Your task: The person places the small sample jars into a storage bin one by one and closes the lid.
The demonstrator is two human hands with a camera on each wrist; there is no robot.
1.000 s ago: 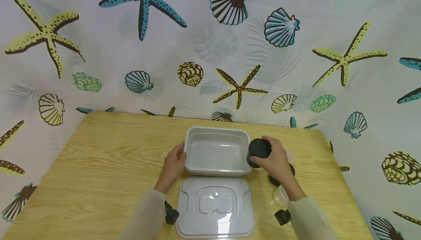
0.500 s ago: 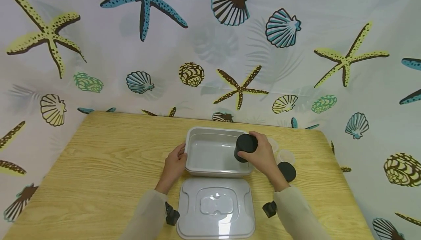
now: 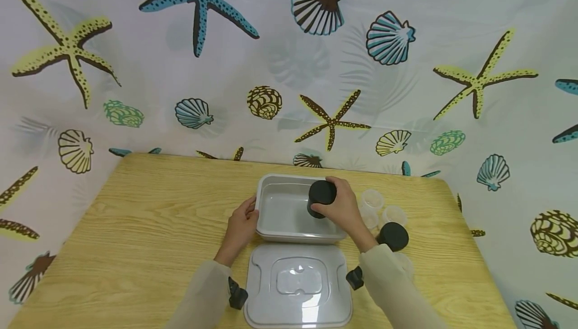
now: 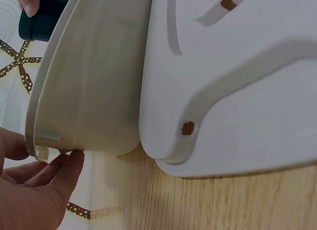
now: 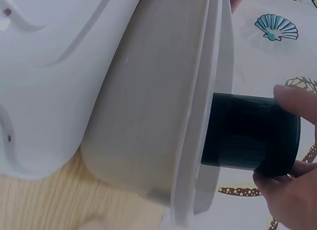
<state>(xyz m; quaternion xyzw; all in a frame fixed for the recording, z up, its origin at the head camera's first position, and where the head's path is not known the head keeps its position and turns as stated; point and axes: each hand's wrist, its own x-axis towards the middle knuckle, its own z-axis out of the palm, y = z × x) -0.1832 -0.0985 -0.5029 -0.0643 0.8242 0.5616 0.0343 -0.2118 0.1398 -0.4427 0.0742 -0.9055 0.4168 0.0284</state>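
A light grey plastic storage bin (image 3: 282, 211) stands at the middle of the table. My left hand (image 3: 239, 228) holds its left end; the left wrist view shows thumb and fingers at the rim. My right hand (image 3: 345, 208) grips a black cylindrical jar (image 3: 321, 198) by its lid end, over the right part of the bin. In the right wrist view the jar (image 5: 247, 133) dips past the bin's near rim, so its lower end is hidden. The bin's grey lid (image 3: 299, 289) lies flat on the table just in front of it.
Right of the bin, several small clear cups (image 3: 372, 198) stand around another black-lidded jar (image 3: 393, 236); my right sleeve partly covers one cup. The wooden table (image 3: 149, 228) meets a shell-patterned cloth (image 3: 217, 68) along its back edge.
My right hand has carried the black jar leftward, from beside the bin's right rim to over its inside. Cups behind that hand have come into view. My left hand stays at the bin.
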